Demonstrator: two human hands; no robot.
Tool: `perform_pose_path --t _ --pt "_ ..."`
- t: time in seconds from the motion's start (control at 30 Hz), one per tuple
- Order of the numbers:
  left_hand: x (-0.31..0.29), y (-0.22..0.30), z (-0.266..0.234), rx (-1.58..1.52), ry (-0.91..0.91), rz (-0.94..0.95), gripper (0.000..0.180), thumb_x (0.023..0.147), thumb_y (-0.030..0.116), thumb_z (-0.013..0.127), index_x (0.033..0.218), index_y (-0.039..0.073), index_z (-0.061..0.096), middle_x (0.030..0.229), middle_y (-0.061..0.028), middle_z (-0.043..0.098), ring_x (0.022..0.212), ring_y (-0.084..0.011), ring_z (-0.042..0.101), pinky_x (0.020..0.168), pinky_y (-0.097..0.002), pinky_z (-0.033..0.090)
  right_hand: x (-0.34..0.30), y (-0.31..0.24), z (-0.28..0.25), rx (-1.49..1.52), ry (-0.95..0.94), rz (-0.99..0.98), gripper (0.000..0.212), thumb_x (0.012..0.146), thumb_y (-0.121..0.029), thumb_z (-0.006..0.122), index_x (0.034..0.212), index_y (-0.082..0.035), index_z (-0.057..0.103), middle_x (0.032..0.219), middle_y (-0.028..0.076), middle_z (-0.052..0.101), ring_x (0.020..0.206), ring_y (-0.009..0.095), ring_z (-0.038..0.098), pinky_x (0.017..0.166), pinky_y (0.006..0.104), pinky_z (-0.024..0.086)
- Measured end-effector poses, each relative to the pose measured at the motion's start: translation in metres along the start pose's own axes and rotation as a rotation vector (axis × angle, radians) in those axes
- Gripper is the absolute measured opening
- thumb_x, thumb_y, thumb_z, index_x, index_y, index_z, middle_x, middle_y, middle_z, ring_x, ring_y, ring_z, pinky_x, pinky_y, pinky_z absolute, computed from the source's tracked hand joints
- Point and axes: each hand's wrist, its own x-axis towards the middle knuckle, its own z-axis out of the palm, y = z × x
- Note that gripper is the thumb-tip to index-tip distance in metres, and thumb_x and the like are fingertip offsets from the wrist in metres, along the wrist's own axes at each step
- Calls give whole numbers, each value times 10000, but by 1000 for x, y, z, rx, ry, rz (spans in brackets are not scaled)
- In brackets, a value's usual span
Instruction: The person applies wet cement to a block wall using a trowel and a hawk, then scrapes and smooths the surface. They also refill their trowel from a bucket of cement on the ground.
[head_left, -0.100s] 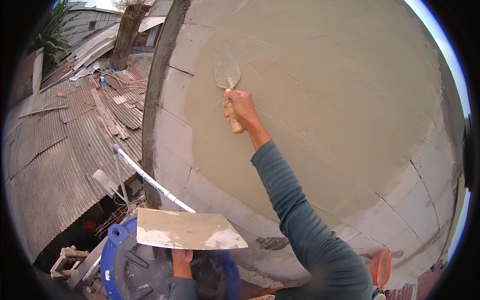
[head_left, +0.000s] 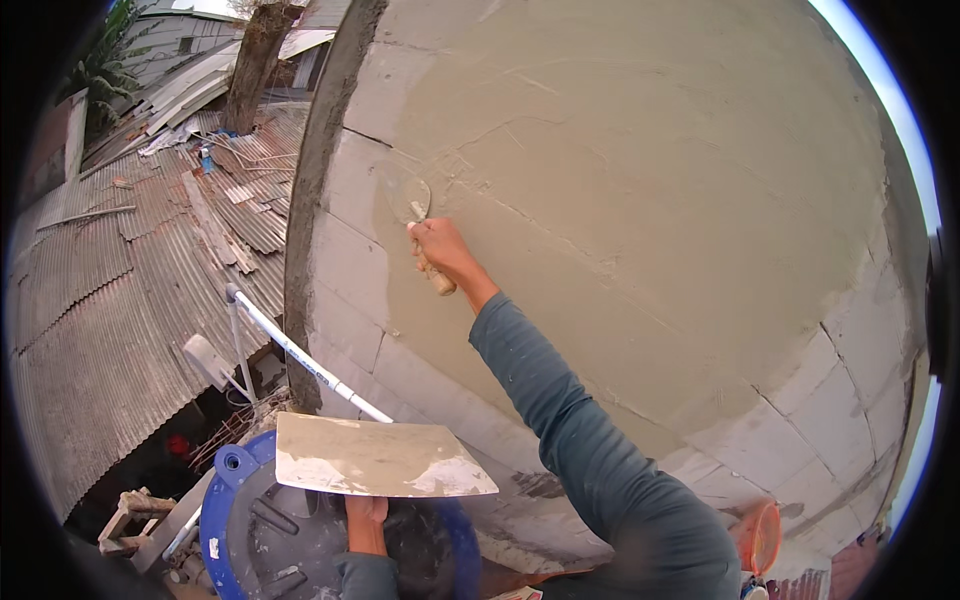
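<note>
A plaster-smeared metal trowel blade (head_left: 409, 197) juts above the grip of the right hand (head_left: 444, 248), its wooden handle (head_left: 441, 284) matt below. Right of the grip, matt plaster (head_left: 650, 210) looks smooth with fine ridges; far left, corrugated metal roofing (head_left: 125, 325) is rough and rusty.

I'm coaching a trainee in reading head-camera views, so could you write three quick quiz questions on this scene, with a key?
1. Multiple choice: what does the right hand hold?
a) a paint roller
b) a trowel
c) a hose

2. True or false: the smooth grey-beige coat covers the whole wall, out to every edge.

3. Fill in: the left hand holds up a flat, smeared ____ from below.

Key
1: b, gripped by its handle.
2: false; bare blocks show along the left side and the lower part.
3: board; it hides part of that hand.
</note>
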Motion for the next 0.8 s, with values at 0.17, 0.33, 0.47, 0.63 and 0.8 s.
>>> perform_pose_path --t 0.17,0.33,0.47,0.63,0.8 --pt "-3 4 12 -26 -49 -81 517 1003 260 648 1448 68 470 1374 -95 582 1262 -277 563 1067 -443 493 -2 20 -50 -572 180 -209 365 1027 -324 530 838 -13 558 764 83 609 546 159 589 474 377 476" --pt "-2 15 -16 -48 41 -46 519 1011 284 632 1456 73 465 1375 -90 583 1265 -276 558 1074 -459 486 -104 -103 -176 -81 465 -193 343 1018 -351 560 911 -27 600 776 50 599 514 107 545 434 295 463" --pt "4 7 -11 -50 12 -58 503 1024 303 611 1451 78 471 1384 -89 578 1270 -276 552 1076 -466 482 -193 -133 -310 82 741 -284 394 1039 -353 554 1153 18 620 804 49 594 525 110 554 425 260 470" --pt "7 3 -6 -39 15 -62 508 1028 325 607 1454 85 468 1385 -94 576 1280 -281 549 1076 -462 482 -252 -131 -378 251 979 -473 374 1045 -312 524 1174 35 579 805 60 583 532 117 545 429 261 469" --pt "2 6 4 -23 19 -62 511 1024 326 612 1451 84 469 1383 -91 576 1279 -279 551 1077 -457 483 -190 -124 -338 418 539 -451 366 1052 -300 519 1189 37 565 806 70 582 525 123 541 416 265 471"
